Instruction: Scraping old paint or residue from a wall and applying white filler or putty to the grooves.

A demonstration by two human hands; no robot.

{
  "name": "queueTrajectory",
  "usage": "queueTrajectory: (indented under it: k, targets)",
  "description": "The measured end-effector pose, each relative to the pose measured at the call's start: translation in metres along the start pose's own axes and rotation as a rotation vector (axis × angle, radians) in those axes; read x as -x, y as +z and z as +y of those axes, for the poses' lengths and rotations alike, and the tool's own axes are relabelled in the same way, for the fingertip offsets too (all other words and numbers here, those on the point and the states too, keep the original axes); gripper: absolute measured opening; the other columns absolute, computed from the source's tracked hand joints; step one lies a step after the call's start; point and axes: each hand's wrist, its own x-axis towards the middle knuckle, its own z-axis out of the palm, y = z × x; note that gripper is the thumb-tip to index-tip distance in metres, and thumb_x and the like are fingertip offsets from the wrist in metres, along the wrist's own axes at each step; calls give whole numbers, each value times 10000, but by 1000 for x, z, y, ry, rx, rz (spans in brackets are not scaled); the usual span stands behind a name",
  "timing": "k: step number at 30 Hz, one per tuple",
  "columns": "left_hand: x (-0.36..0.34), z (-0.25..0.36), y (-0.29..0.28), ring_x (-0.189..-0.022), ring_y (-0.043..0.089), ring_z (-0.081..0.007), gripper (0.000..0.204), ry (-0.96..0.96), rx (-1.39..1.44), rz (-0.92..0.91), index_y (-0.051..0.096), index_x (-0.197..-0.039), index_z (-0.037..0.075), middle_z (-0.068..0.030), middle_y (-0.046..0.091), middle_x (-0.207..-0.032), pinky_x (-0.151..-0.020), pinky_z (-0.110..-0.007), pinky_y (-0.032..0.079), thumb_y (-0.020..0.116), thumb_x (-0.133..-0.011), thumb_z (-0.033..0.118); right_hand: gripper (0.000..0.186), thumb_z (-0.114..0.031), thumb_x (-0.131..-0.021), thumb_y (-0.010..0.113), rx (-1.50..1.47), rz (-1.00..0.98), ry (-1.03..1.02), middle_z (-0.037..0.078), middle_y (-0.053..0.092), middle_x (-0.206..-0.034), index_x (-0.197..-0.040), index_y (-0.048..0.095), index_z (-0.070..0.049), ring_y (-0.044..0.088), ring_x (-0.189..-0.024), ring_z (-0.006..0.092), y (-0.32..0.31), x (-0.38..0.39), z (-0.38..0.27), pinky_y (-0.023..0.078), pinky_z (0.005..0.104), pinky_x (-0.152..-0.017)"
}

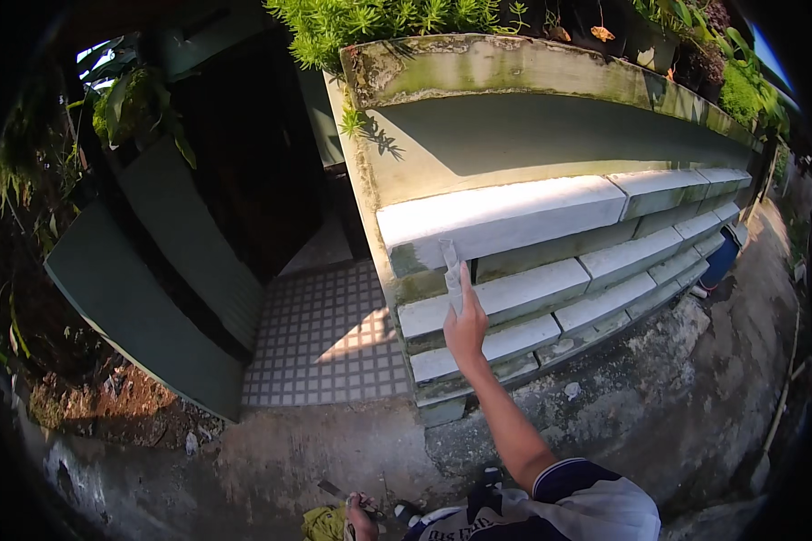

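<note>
My right hand (pixel 465 326) reaches out to the wall and is closed around a narrow, pale grey-white strip (pixel 452 270) with an uneven outline; I cannot make out its kind. Its upper end meets the front face of the top ledge (pixel 505 212). That ledge is white on top and over most of its front, while its left end is a patchy grey-green. Low in the picture, my left hand (pixel 362 520) is closed by a flat, dark-bladed scraper (pixel 333 490). Yellow cloth or bag material (pixel 324 523) lies against this hand, and how it is held is hidden.
Further ledges (pixel 532 288) step down below the top one, white above and stained green beneath. Plants (pixel 388 22) overhang the mossy planter rim (pixel 514 68). At left, a green gate panel (pixel 144 307) stands beside a tiled entry floor (pixel 325 347). A blue container (pixel 721 263) sits at far right.
</note>
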Motion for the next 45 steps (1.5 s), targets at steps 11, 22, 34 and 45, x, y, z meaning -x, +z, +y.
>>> queueTrajectory:
  k: [11, 22, 34, 45]
  targets:
    - [30, 24, 20, -528, 486, -180, 247, -93, -121, -52, 503, -965, 175, -17, 522, -732, -410, -361, 416, 509, -929, 419, 795, 111, -735, 545, -164, 131, 18, 194, 620, -1122, -1456, 359, -167, 616, -932, 407, 5, -2, -15, 510, 445, -713]
    - [30, 18, 5, -537, 493, -182, 264, -111, -61, -41, 488, -970, 172, -28, 523, -762, -402, -358, 404, 522, -919, 429, 777, 94, -762, 536, -102, -28, 27, 204, 616, -1133, -1471, 319, -138, 610, -966, 414, 2, 6, -10, 508, 448, -749]
    - [36, 23, 18, -497, 464, -163, 198, -36, -119, -66, 514, -900, 176, 2, 517, -707, -398, -344, 408, 501, -933, 371, 839, 79, -745, 582, -116, 189, 74, 160, 590, -907, -1483, 305, -207, 601, -800, 402, 7, 16, 26, 479, 475, -661]
    - [52, 35, 38, -499, 466, -158, 209, -64, -118, -35, 517, -902, 182, 13, 509, -697, -386, -348, 394, 495, -935, 387, 826, 94, -737, 571, -124, 130, 35, 189, 618, -1048, -1477, 310, -164, 608, -918, 402, 10, 21, 17, 495, 460, -726]
